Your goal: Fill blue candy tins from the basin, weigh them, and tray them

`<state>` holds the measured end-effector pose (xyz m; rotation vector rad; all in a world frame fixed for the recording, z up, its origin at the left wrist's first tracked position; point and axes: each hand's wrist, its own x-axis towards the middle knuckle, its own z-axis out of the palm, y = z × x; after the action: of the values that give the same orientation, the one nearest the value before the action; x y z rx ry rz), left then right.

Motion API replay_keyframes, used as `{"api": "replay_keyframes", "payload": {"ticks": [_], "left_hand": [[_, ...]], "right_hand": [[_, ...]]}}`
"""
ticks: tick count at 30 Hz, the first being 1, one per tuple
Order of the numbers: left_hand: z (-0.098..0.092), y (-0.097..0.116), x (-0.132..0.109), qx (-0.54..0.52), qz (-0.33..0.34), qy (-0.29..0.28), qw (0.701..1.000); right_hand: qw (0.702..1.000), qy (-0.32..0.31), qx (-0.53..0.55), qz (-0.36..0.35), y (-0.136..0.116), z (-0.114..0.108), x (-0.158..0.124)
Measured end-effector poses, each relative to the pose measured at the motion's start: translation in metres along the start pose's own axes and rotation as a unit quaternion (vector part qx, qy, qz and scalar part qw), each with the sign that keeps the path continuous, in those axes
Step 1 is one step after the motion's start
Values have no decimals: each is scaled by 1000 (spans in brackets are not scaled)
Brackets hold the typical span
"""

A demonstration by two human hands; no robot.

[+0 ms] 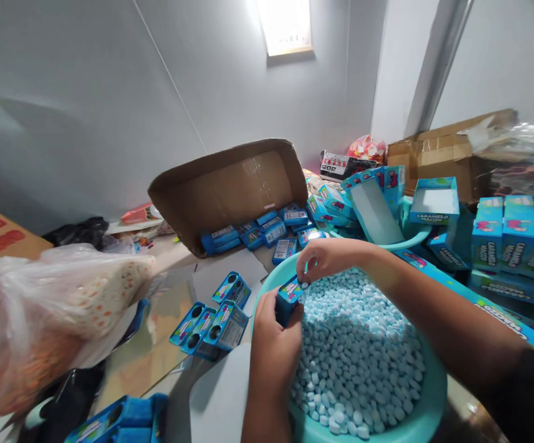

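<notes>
1. Nearest the camera, small blue printed cardboard boxes [138, 411] are lying left of the round turquoise plastic basin [438, 400].
2. Farther off, a cluster of small blue boxes with dark round openings [205, 323] is also resting left of the basin.
3. Beyond the basin's left side, a tipped brown cardboard carton [234, 191] is leaning over piled blue cartons [271, 231].
4. Over the basin's left edge, the left hand [274, 329] is gripping a small blue rectangular box [290, 294], thumb and fingers closing around its sides.
5. Just right of that box, above the basin, the right hand [329, 257] is curling, thumb and forefinger apparently pinching a small pale tablet [304, 285] at the box's end. Filling seems to be under way; the next move is probably calling for careful alignment, then release.
6. Inside the basin, pale blue candy-like tablets [354, 351] are heaping.
</notes>
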<state>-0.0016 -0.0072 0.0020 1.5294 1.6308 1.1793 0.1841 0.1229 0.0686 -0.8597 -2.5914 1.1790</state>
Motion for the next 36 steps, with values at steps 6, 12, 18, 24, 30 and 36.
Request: {"api": "replay_keyframes", "payload": {"ticks": [6,12,18,24,30,36], "left_hand": [[-1,1,0,-2,0,2,1000],[0,2,0,-6,7,16,1000],[0,2,0,5,18,21,1000],[1,-1,2,12,23,16,1000],[1,-3,3,7,23,14,1000],[1,-3,2,9,29,24,999]], "right_hand": [[999,7,45,-7,2,1,0],[995,39,93,28,11,0,1],[992,36,114,36,16,1,4],[996,26,77,31,15,5,9],[993,27,103,41,13,2,5],[986,15,154,52,15,4,7]]}}
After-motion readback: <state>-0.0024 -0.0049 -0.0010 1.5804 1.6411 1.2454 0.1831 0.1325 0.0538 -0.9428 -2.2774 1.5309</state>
